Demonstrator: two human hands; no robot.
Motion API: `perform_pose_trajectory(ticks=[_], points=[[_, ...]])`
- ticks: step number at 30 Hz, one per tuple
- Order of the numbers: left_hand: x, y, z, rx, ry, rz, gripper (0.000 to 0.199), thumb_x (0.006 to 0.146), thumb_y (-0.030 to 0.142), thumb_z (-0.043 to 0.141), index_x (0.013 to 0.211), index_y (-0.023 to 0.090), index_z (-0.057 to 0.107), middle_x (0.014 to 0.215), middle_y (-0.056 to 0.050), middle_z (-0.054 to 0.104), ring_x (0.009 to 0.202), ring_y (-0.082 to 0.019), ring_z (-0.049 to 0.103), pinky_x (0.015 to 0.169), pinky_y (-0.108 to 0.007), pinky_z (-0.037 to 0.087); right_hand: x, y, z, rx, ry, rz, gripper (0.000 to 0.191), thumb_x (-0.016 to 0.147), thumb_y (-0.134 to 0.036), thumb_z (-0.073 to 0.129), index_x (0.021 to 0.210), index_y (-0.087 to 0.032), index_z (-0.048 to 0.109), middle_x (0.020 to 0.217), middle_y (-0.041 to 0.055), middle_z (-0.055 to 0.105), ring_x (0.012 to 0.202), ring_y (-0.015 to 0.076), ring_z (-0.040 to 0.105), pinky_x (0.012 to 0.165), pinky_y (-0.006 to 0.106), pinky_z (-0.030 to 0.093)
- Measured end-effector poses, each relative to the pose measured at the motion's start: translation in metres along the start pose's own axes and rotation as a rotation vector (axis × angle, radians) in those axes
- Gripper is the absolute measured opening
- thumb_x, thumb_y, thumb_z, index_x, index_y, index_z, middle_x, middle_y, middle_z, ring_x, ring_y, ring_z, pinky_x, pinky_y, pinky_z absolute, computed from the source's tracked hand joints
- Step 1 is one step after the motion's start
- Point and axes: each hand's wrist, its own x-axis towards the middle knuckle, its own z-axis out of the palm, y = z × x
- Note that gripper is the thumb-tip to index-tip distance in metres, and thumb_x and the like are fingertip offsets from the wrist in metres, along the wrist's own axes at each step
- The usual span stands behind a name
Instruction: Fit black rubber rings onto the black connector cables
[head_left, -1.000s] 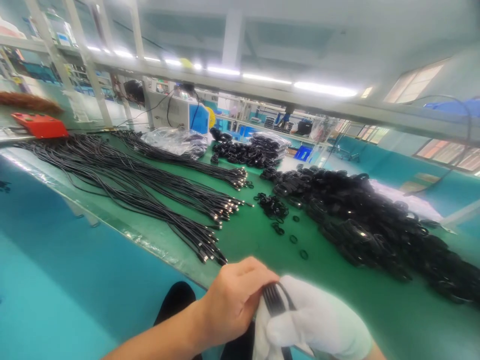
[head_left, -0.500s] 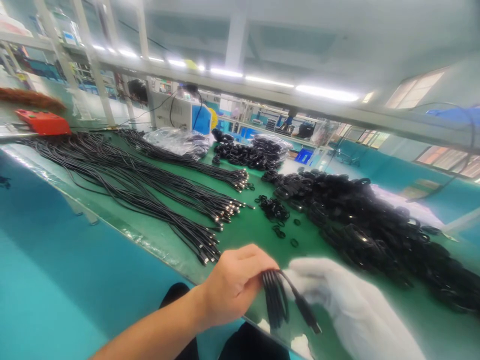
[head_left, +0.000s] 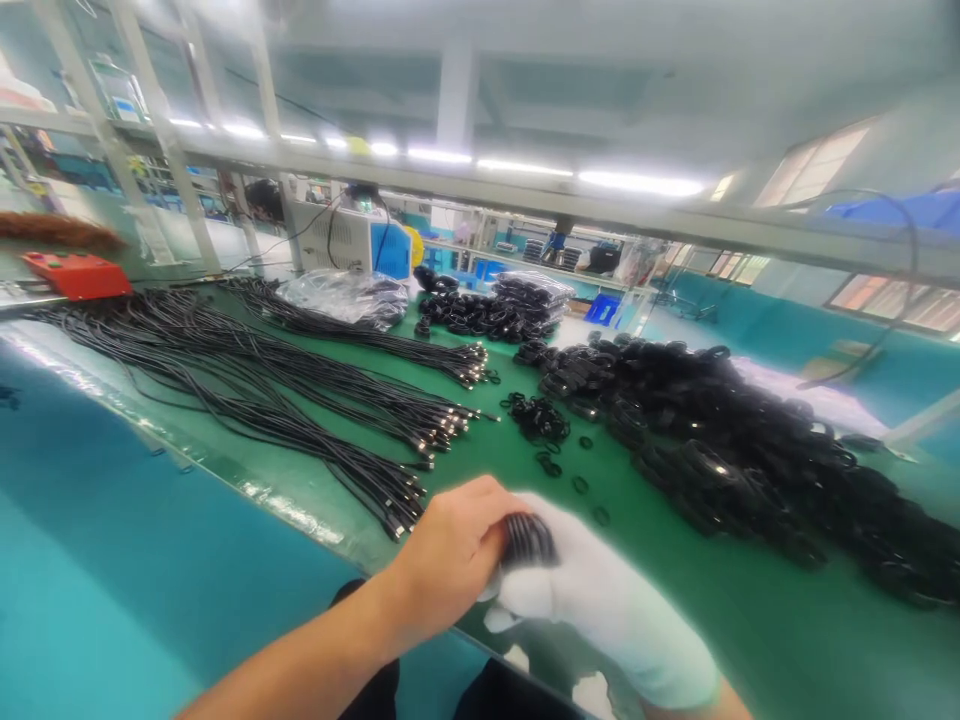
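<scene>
My bare left hand (head_left: 457, 545) is closed round one side of a coiled black cable (head_left: 529, 540) near the front edge of the green table. My right hand (head_left: 577, 575), in a white glove, wraps the coil's other side, its fingers against my left hand. The cable's plug end is hidden. Long black cables (head_left: 300, 375) with metal plugs lie in bundles to the left. Beyond my hands is a small heap of black rings (head_left: 540, 418), with a few loose ones nearer.
A large pile of coiled black cables (head_left: 705, 430) covers the right side. Clear plastic bags (head_left: 345, 297) and a red device (head_left: 79, 275) stand at the back left. A metal rail (head_left: 495, 185) crosses above the table.
My right hand has moved left and closed round the coil. The plug end that hung out beside it is now out of sight. The view has shifted slightly.
</scene>
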Motion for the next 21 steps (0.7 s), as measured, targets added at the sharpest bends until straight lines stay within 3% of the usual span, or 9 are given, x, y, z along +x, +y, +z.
perform_pose_trajectory(ticks=[3,6,9,14,21], points=[[0.007,0.002,-0.001,-0.033,-0.012,-0.153,0.032,0.081,0.008,0.048,0.107,0.023,0.060,0.089,0.001,0.060,0.074,-0.011,0.058,0.069,-0.022,0.046,0.004,0.004,-0.007,0.248,-0.126,0.022,0.042,0.071,-0.025,0.071,0.108,-0.013,0.057,0.093,0.0109,0.063,0.082,0.0234,0.064,0.070,0.042,0.055],[0.013,0.002,0.000,-0.024,-0.037,-0.248,0.034,0.081,0.013,0.050,0.114,0.023,0.055,0.079,0.003,0.061,0.061,-0.010,0.056,0.059,-0.021,0.045,0.007,0.011,-0.015,0.338,-0.167,0.023,0.037,0.074,-0.026,0.068,0.106,-0.010,0.060,0.093,0.0139,0.064,0.080,0.0220,0.066,0.068,0.039,0.056],[0.019,0.001,0.003,0.044,-0.031,-0.289,0.028,0.080,0.015,0.049,0.106,0.022,0.059,0.072,0.004,0.062,0.059,-0.011,0.057,0.058,-0.021,0.044,0.008,0.019,-0.019,0.345,-0.137,0.007,0.035,0.075,-0.026,0.068,0.106,-0.009,0.062,0.092,0.0144,0.065,0.078,0.0213,0.066,0.066,0.037,0.056],[0.021,-0.002,0.012,-0.157,-0.082,-0.439,0.023,0.076,0.016,0.050,0.097,0.021,0.056,0.066,0.005,0.060,0.053,-0.010,0.057,0.048,-0.019,0.043,0.008,0.027,-0.016,0.338,-0.121,-0.029,0.031,0.079,-0.026,0.065,0.104,-0.008,0.063,0.090,0.0138,0.066,0.080,0.0209,0.066,0.069,0.036,0.056],[0.019,-0.013,0.025,-0.023,-0.028,-0.509,0.008,0.074,0.018,0.055,0.081,0.020,0.055,0.066,0.004,0.061,0.055,-0.010,0.055,0.048,-0.018,0.041,0.010,0.031,-0.010,0.271,-0.103,0.011,0.022,0.077,-0.029,0.065,0.083,-0.008,0.065,0.074,0.0086,0.064,0.059,0.0154,0.064,0.055,0.027,0.053]])
